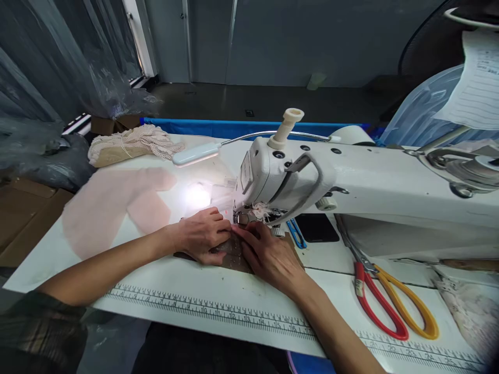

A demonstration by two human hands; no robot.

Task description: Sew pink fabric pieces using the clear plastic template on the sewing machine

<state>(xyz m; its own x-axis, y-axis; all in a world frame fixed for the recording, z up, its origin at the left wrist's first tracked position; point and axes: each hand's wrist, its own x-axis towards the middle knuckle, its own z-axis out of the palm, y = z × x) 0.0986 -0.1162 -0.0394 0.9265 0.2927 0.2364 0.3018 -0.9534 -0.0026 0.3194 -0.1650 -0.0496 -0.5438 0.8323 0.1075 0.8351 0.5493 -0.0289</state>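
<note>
At the needle end of a white sewing machine [288, 176], both of my hands work close together. My left hand [205, 235] lies left of the presser foot [242, 218], its fingers bent and pressed together; what they pinch is hidden. My right hand [271, 254] is just right of and in front of the foot, fingers closed, with the forefinger and thumb near the needle. Whatever it grips is too small to make out. Under the hands is a brown plate [236, 262]. Thin pale pink fabric [105, 208] is spread over the table to the left.
A lit lamp [197, 155] glares beside the needle. Red-and-yellow-handled scissors [380, 291], blue thread snips [296, 234] and a dark phone-like slab [319, 227] lie to the right. A lace bundle [132, 143] sits at the back left. A printed ruler [218, 311] runs along the front edge.
</note>
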